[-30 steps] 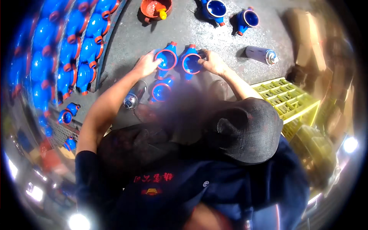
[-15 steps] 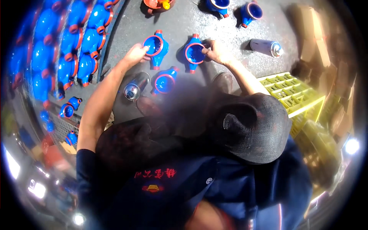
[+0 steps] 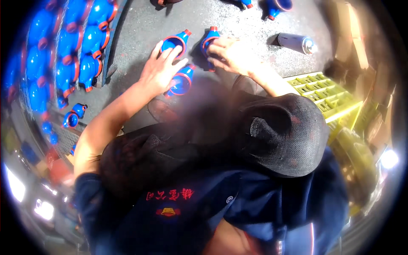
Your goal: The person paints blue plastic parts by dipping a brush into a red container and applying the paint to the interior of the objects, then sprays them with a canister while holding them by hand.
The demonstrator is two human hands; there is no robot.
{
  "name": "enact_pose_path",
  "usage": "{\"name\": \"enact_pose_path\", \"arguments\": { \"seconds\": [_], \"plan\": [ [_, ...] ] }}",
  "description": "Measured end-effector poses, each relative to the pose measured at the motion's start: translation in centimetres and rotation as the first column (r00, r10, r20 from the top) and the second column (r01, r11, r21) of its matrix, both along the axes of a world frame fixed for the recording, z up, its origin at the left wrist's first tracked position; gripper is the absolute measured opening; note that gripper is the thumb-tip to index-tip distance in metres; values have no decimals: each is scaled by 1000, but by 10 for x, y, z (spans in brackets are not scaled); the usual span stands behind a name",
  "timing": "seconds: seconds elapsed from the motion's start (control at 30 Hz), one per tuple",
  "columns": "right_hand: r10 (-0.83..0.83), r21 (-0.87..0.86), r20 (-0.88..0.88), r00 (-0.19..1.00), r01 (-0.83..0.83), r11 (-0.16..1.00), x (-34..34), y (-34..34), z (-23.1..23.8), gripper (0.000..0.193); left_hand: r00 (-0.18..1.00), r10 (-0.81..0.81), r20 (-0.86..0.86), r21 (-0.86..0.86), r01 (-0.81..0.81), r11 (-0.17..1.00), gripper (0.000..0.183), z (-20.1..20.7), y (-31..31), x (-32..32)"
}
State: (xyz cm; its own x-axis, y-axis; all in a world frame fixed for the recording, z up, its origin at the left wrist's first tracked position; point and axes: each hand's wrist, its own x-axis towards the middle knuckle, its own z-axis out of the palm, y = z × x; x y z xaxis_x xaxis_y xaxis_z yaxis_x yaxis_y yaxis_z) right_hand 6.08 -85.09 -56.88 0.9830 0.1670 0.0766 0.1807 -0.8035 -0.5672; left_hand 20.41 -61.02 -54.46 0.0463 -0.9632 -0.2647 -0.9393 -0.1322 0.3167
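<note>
In the head view, 3 blue fittings with red-orange rims lie together on a grey floor (image 3: pixel 135 46), in front of the person's dark trousers (image 3: pixel 280 140). The left hand (image 3: pixel 161 70) is at the near side of the left fitting (image 3: pixel 182 41), palm down, its fingers spread apart and loosely bent, with the fingertips over or against the near part of the rim. The spread hand has no visible hold on anything; whether it touches the rim cannot be told. The left fitting is tilted, its round mouth facing up and its red-tipped neck pointing far and to the right.

The right hand (image 3: pixel 233 55) lies across the right side of the right fitting (image 3: pixel 206 41), its fingers partly bent and slightly parted. They cover much of the round mouth, so whether they grip the fitting or only rest on it cannot be told. Its red-tipped neck points to the far side. The 2 fittings stand just apart from each other. A nearer fitting (image 3: pixel 182 85) sits close to the left hand's thumb side, its mouth facing up.

Well to the right, a spray can (image 3: pixel 295 43) lies on its side, with a yellow crate (image 3: pixel 340 108) nearer. At the left, many stacked blue fittings (image 3: pixel 91 70) stand in rows.
</note>
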Motion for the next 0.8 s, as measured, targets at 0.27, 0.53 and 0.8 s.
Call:
{"name": "enact_pose_path", "arguments": {
  "seconds": [0.27, 0.53, 0.8],
  "plan": [
    [18, -215, 18, 1000, -13, 977, -6, 5, -11, 32, 979, -63, 192, 259, 11, 966, 49, -35, -20, -13],
    [-15, -342, 23, 1000, 21, 939, 0, 22, -46, 32, 978, -112, 173, 229, 71, 971, 28, -52, -29, -5],
    [-75, -336, -281, 957, -25, 941, 12, -7, -22, 19, 927, 298, -227, 27, -300, 953, 26, -68, -38, 9]
  ]
}}
